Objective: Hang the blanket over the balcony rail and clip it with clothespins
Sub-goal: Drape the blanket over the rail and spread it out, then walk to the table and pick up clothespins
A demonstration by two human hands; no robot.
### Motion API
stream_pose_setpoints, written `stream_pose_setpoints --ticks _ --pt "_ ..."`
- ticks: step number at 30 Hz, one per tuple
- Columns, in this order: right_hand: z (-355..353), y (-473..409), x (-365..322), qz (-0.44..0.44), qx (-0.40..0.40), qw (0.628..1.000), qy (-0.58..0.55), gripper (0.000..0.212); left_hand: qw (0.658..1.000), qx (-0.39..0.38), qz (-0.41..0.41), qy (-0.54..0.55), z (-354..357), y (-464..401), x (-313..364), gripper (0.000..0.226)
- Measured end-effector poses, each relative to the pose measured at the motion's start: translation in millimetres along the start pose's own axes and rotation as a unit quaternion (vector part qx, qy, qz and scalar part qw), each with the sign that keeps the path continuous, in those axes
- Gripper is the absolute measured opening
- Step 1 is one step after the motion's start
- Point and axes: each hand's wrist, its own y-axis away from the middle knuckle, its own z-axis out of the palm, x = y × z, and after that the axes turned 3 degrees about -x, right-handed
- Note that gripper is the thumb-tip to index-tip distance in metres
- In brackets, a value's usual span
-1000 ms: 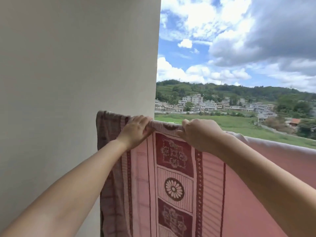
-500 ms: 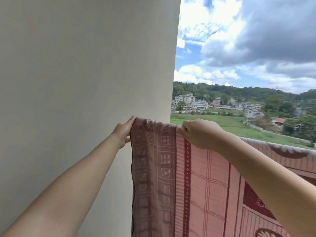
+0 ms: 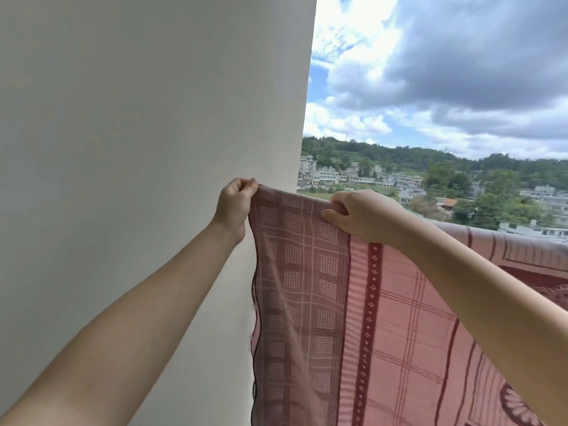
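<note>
I'm sliding the pink checked woven blanket (image 3: 310, 290) leftward; my left hand (image 3: 235, 202) is now pinching its corner, my right hand (image 3: 361, 214) gripping the top edge (pins not yet on).

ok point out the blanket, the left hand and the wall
blanket (image 3: 307, 287): head view, checked border near its left edge
left hand (image 3: 235, 202): head view, back of the hand
wall (image 3: 138, 118): head view, bare face

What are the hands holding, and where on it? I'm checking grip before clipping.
Both hold the pink patterned woven blanket: left hand pinches its top corner, right hand grips the top edge.
</note>
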Motion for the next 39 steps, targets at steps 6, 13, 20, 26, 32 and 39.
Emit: stream_pose_setpoints --ticks 6,13,20,26,32,39 --pt "2 3 0 0.017 -0.021 0.996 0.081 0.038 0.998 0.05 -0.03 -0.021 8 -3 -19 0.028" --pt "14 7 4 0.003 0.029 0.991 0.127 0.045 0.982 0.124 0.036 -0.135 10 5 -32 0.013" --pt "52 67 16 -0.062 0.33 0.942 0.019 0.029 0.889 0.086 0.328 -0.306 51 72 -29 0.029" --pt "90 180 59 0.029 0.31 0.95 0.023 0.03 0.836 -0.17 0.399 -0.337 119 168 -58 0.028" --pt "127 351 106 0.232 0.171 0.956 0.055 0.038 0.832 -0.31 0.316 -0.334 204 280 -96 0.035" --pt "149 585 114 0.46 -0.017 0.887 0.029 0.049 0.778 -0.505 0.212 -0.307 296 466 -123 0.051"
